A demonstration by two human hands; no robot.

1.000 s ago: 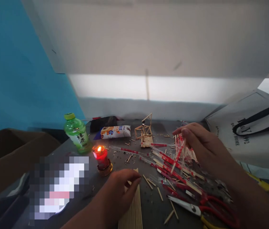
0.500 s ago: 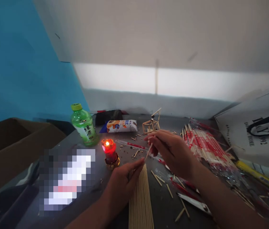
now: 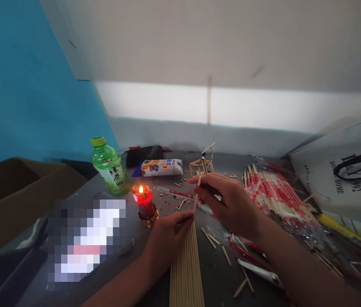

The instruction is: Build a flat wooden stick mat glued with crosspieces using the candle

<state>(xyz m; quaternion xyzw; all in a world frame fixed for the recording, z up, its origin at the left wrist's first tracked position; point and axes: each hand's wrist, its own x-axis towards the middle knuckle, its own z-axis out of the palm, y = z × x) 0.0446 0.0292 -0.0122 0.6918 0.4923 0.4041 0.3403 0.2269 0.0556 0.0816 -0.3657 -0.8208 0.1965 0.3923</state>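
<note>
A short thin wooden stick (image 3: 196, 197) stands nearly upright between my two hands. My left hand (image 3: 169, 234) pinches its lower end, above a row of long sticks (image 3: 187, 268) lying side by side. The fingers of my right hand (image 3: 223, 196) are closed round its upper part. Behind my right hand stands a small frame of sticks (image 3: 201, 164), partly hidden by the fingers. A lit red candle (image 3: 143, 202) on a gold base is left of the stick.
A green bottle (image 3: 108, 168) and a snack packet (image 3: 162, 167) stand and lie behind the candle. Scissors (image 3: 258, 271), packed red-and-white sticks (image 3: 274, 192), a yellow tool (image 3: 349, 235) and a white bag (image 3: 343, 162) are on the right. A cardboard box (image 3: 23, 187) is at left.
The stick between my hands has turned more upright, and my right hand's fingertips have moved slightly left. The whole view has shifted a little.
</note>
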